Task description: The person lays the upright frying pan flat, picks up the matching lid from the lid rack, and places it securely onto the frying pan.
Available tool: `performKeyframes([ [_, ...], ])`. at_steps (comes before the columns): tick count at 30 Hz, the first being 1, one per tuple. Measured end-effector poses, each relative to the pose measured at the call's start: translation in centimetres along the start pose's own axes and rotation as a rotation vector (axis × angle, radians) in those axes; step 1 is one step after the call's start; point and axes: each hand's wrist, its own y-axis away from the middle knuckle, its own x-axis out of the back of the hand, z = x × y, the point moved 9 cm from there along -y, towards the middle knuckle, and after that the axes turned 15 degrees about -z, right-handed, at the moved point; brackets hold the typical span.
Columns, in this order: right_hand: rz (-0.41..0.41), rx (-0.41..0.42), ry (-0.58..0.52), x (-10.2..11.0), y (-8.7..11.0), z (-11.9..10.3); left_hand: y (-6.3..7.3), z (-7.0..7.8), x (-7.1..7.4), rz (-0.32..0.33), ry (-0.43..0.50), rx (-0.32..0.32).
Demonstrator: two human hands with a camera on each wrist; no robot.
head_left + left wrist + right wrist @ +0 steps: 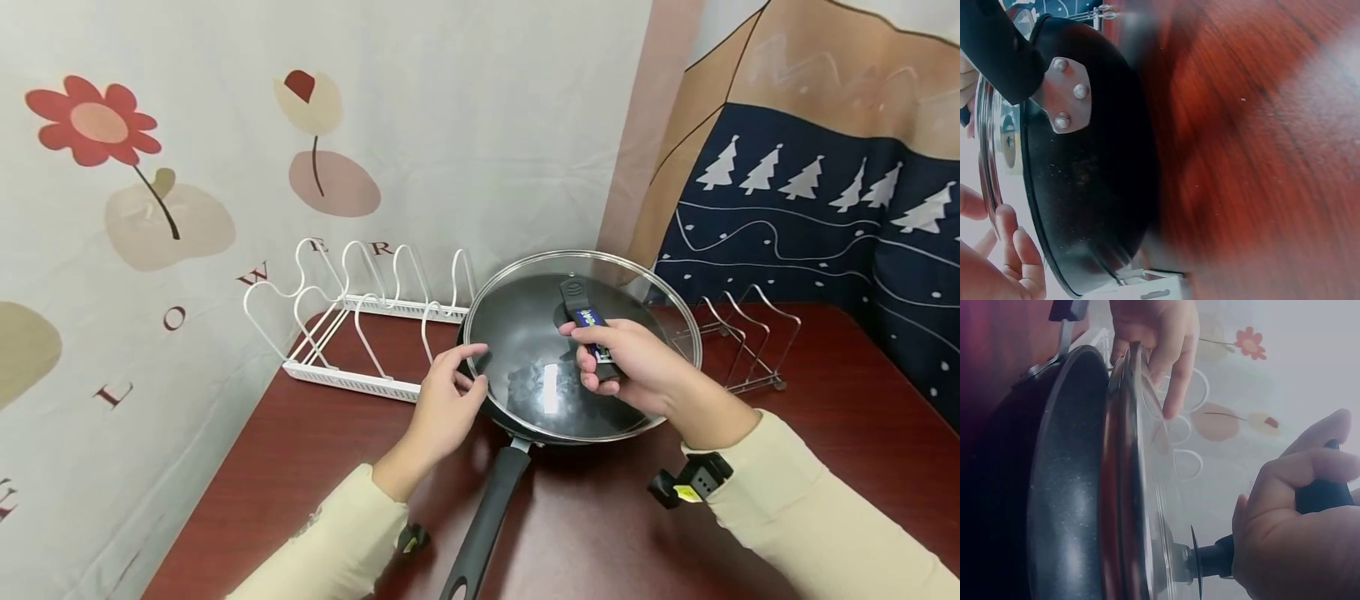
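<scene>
A glass lid [577, 262] with a metal rim is held just above a black frying pan [1091, 187]; the right wrist view shows a gap between them. My right hand [633, 362] grips the lid's black handle [573, 292], which carries a blue label. On the left side, my left hand [444, 404] pinches the lid's rim, with fingers on both faces of it in the right wrist view. The pan rests on the table, its long black handle [491, 508] pointing toward me.
Left of the pan stands a white wire rack [352, 382], close against the pan's side. A smaller metal rack [757, 379] is at the right, behind my right forearm. Printed curtains [480, 125] hang along the back of the red-brown table [315, 467].
</scene>
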Motion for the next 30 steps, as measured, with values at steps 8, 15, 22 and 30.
performKeyframes([
  [8, 0.0, -0.034, -0.003, 0.5, -1.1, 0.9, 0.5, -0.7, -0.1, 0.012, 0.006, 0.012],
  [15, -0.001, -0.056, -0.021, 0.4, -1.8, 1.4, 0.8, -0.9, 0.0, 0.035, 0.002, 0.0],
  [22, -0.007, -0.063, -0.044, 0.6, -2.0, 1.7, 1.0, -1.2, -0.5, 0.034, -0.012, 0.02],
  [30, -0.007, -0.057, -0.061, 0.6, -2.1, 2.0, 1.3, -1.1, -1.0, 0.003, -0.006, 0.035],
])
